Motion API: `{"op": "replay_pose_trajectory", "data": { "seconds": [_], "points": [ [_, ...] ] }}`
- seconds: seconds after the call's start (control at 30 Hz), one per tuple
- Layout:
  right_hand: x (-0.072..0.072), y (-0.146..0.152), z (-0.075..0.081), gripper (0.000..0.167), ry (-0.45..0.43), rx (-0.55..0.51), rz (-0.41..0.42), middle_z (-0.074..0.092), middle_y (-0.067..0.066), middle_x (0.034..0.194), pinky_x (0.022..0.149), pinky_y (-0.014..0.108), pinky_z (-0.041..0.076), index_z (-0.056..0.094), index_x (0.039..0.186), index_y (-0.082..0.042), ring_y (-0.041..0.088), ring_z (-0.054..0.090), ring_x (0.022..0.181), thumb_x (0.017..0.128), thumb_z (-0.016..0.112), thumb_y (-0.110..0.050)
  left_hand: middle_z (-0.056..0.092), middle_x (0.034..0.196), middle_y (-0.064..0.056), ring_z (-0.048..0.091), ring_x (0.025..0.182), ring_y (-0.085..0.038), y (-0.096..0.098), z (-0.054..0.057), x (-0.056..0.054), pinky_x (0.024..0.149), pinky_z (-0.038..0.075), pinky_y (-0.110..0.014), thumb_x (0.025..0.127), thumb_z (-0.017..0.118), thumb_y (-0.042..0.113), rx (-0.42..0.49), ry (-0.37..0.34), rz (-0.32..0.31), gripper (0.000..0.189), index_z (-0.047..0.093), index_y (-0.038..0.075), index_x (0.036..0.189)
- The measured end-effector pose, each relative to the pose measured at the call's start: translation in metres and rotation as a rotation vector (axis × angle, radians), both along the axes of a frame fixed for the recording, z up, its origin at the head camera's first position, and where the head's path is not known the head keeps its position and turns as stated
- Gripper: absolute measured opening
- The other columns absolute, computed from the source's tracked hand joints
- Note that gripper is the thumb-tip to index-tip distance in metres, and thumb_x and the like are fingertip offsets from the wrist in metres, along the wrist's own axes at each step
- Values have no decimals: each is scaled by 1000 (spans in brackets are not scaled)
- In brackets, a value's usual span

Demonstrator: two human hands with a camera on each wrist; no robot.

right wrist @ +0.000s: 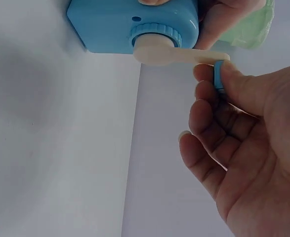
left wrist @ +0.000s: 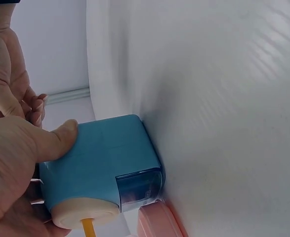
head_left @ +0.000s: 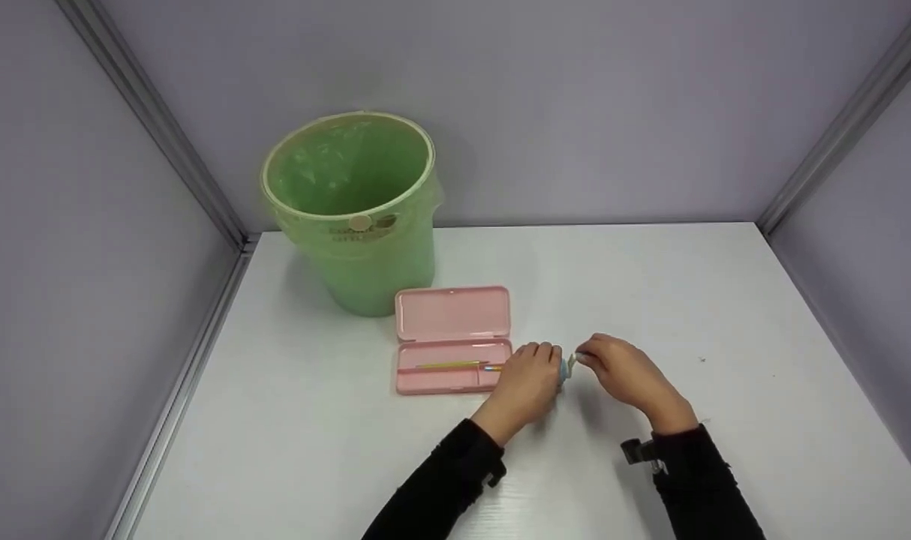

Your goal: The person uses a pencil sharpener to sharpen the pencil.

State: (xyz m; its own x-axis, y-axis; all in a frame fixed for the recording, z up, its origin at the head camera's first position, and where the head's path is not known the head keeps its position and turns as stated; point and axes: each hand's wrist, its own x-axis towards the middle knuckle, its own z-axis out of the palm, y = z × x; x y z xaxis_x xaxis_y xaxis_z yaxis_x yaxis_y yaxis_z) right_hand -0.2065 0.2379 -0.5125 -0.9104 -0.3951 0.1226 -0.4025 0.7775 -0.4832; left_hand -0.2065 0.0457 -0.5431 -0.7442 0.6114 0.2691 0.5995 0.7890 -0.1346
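A blue crank pencil sharpener (left wrist: pixel 105 148) stands on the white table, mostly hidden by my left hand (head_left: pixel 529 381) in the head view. The left hand grips its body, with the thumb (left wrist: pixel 63 140) along one face. A yellow-orange pencil (left wrist: pixel 88 227) sticks out of the cream-coloured round holder (left wrist: pixel 78 211). On the opposite side is the cream crank (right wrist: pixel 184 55), whose blue knob (right wrist: pixel 218 75) my right hand (head_left: pixel 624 371) pinches between thumb and fingers. Left of the sharpener lies an open pink pencil case (head_left: pixel 453 315) with a yellow pencil (head_left: pixel 448 364) inside.
A green bin (head_left: pixel 365 262) with a plastic liner stands at the back left, right behind the pencil case. Grey walls (head_left: pixel 598 112) enclose the table (head_left: pixel 275 450) at the back and both sides. Small dark specks (head_left: pixel 702 359) lie to the right.
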Motion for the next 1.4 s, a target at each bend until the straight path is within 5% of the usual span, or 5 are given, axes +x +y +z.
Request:
{"op": "replay_pose_trajectory", "data": {
  "seconds": [0.5, 0.8, 1.4],
  "points": [
    [-24, -3, -11, 18, 59, -26, -17, 68, 10, 98, 79, 45, 56, 76, 111, 4, 28, 68, 91, 100, 64, -4, 68, 116, -5, 65, 107, -19, 0, 0, -1, 100, 50, -30, 93, 75, 36, -4, 15, -10, 47, 65, 5, 128],
    [-26, -7, -15, 20, 141, -3, -66, 64, 7, 98, 77, 42, 55, 78, 112, 2, 26, 66, 90, 94, 72, -3, 67, 112, -3, 65, 104, -18, -2, -2, -1, 99, 50, -30, 90, 78, 36, 22, 53, -17, 47, 66, 6, 125],
    [-35, -12, -47, 19, 11, 74, -83, 66, 10, 93, 73, 41, 55, 77, 111, 5, 26, 66, 84, 95, 70, -1, 67, 119, -6, 64, 111, -20, -2, -2, 0, 101, 49, -30, 93, 76, 36, 6, -3, -31, 51, 64, 4, 132]
  ]
}}
